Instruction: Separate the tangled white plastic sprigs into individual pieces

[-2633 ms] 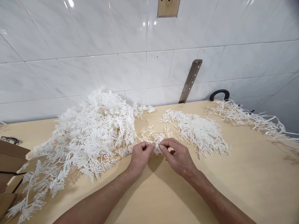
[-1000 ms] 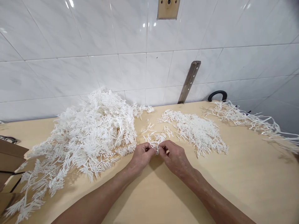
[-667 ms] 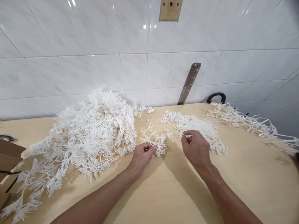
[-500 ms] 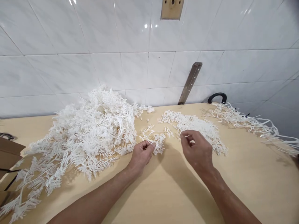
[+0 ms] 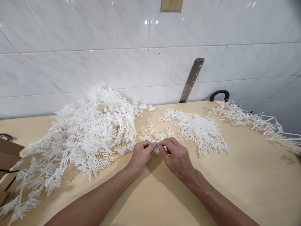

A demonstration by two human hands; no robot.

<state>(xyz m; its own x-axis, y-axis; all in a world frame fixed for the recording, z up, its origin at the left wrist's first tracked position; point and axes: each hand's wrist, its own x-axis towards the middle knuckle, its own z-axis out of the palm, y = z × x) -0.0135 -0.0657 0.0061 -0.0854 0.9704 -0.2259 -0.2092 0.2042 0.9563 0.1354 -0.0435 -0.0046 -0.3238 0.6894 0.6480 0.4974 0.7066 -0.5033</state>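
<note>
My left hand (image 5: 140, 154) is closed in a pinch on a white plastic sprig (image 5: 156, 150), which is partly hidden behind the fingers. Against it, my right hand (image 5: 175, 154) has thumb and forefinger pinched at the same spot, fingertips meeting. Just beyond both hands lie a few loose white twigs (image 5: 150, 133). A large heap of white branched plastic foliage (image 5: 94, 125) rises left of my left hand. On the right, near my right hand, a smaller flat pile of white sprigs (image 5: 199, 130) is spread out.
Long bare white stems (image 5: 249, 121) lie at the far right of the wooden table (image 5: 150, 201), beside a black curved handle (image 5: 219, 94). A metal bracket (image 5: 192, 80) stands against the tiled wall (image 5: 101, 67). A cardboard box (image 5: 9, 153) sits at the left edge.
My right hand has moved left from beside the small pile to meet my left hand at the sprig. The left hand has stayed pinched in nearly the same place.
</note>
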